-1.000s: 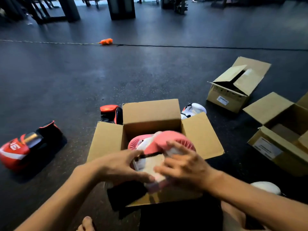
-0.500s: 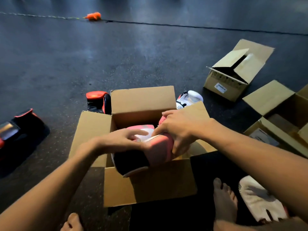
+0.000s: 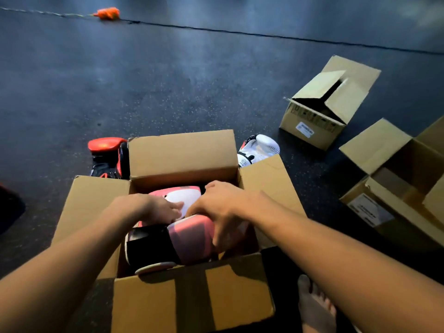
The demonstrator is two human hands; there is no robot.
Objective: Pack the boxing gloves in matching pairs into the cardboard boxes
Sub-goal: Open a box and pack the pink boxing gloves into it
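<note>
2 hands reach into our open cardboard box (image 3: 192,299): our right hand (image 3: 221,207) grasps the near pink glove (image 3: 192,239), lying crosswise with its cuff leftward, while our left hand (image 3: 156,209) rests, fingers seemingly relaxed, on the far pink glove (image 3: 185,197).

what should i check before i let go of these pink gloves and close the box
1. Pair matches: ok, the near glove and far glove in the box are both pink and white.
2. Gloves below the rim: cannot tell, the near glove's black cuff lies close to the front edge.
3. Hands clear: not ok, the left hand rests on the far glove and the right hand grips the near glove.
4. Flaps free: ok, all open, nothing lying on them.
5. Next pair at hand: cannot tell, one red glove and one white glove lie behind the box, mates out of sight.
6. Spare box open: ok.
</note>
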